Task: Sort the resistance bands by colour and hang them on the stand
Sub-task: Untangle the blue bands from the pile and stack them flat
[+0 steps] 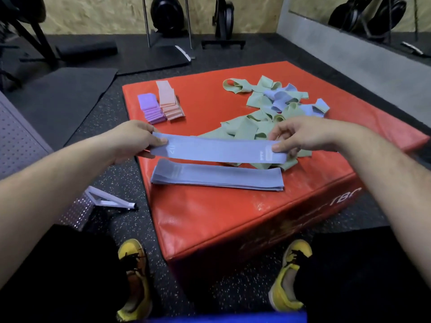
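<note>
A flat blue resistance band (217, 150), with small white print near each end, is held level between the left hand (135, 138) and right hand (300, 134). Each hand pinches one end, thumb on top. The band hovers over the near part of the red foam box (210, 217), just above a neat stack of blue bands (217, 177) by the box's front edge. Folded purple bands (151, 108) and pink bands (169, 101) sit at its far left, and a tangled green-and-blue heap (263, 108) at its far right, with bare red surface between.
</note>
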Tool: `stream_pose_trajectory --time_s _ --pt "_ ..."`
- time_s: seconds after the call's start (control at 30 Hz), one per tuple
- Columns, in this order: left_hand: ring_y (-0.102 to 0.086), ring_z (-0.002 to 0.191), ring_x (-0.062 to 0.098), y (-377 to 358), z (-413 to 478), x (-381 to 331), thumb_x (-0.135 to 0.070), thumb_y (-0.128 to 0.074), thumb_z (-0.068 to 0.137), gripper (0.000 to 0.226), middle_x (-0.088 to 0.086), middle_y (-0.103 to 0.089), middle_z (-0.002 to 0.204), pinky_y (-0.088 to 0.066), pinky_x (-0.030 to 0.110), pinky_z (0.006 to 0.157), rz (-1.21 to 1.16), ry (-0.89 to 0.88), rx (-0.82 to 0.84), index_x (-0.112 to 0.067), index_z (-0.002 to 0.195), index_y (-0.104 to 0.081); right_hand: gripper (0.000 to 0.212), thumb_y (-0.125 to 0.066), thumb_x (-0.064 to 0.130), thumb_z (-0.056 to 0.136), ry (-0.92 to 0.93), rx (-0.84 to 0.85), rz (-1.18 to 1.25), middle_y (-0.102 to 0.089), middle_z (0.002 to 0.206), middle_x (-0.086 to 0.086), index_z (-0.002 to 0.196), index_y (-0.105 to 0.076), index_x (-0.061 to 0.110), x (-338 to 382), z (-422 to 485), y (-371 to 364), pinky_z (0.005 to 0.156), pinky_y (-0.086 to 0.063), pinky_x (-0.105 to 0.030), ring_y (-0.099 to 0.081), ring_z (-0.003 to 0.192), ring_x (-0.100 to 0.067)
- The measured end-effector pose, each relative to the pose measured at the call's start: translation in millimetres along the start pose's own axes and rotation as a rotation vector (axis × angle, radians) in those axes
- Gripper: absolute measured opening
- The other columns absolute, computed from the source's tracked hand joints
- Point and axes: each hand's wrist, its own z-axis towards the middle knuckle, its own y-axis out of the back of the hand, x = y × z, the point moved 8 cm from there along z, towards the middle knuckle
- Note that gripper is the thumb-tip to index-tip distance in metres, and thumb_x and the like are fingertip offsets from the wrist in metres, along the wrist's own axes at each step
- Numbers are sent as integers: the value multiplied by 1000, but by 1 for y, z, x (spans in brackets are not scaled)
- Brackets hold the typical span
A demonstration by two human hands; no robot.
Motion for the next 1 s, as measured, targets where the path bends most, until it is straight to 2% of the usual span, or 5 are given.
stream_pose_trajectory --time_s 0.23,0.53,0.63,0.8,1.0 --pt "-54 62 15 -8 -4 20 -4 -72 87 13 7 -60 78 -47 14 45 141 -2 -18 -12 84 -63 25 -70 -4 87 -26 29 1 -52 74 -10 103 -59 11 -22 -6 -26 57 -48 -31 -55 56 -22" --pt "-55 61 18 -11 -8 23 -6 -77 84 11 9 -61 79 -49 12 45 232 -22 -53 -6 89 -67 9 -77 9 85 -15 -14 -217 -63 56 8 87 -70 16 -28 -1 -34 65 -47 -33 -59 59 -18" --pt "-54 58 19 -12 -10 22 -7 -78 84 13 10 -61 78 -46 14 42 276 -34 -73 -4 93 -68 8 -77 12 85 -23 -15 -258 -64 61 9 86 -72 18 -28 -1 -38 64 -49 -29 -59 56 -13" --pt "-56 60 20 -16 -8 26 -13 -80 82 16 6 -62 73 -47 28 62 425 -81 -80 -9 94 -71 7 -75 14 87 -14 -17 -332 -65 71 7 92 -72 16 -24 -2 -46 58 -45 -23 -60 60 -14" --pt "-58 71 20 -21 -10 19 -23 -78 82 14 4 -64 82 -42 30 64 640 -237 -96 -20 82 -64 9 -77 15 83 1 -60 -370 -54 70 11 91 -72 18 -26 -1 -51 57 -36 -21 -49 62 -5"
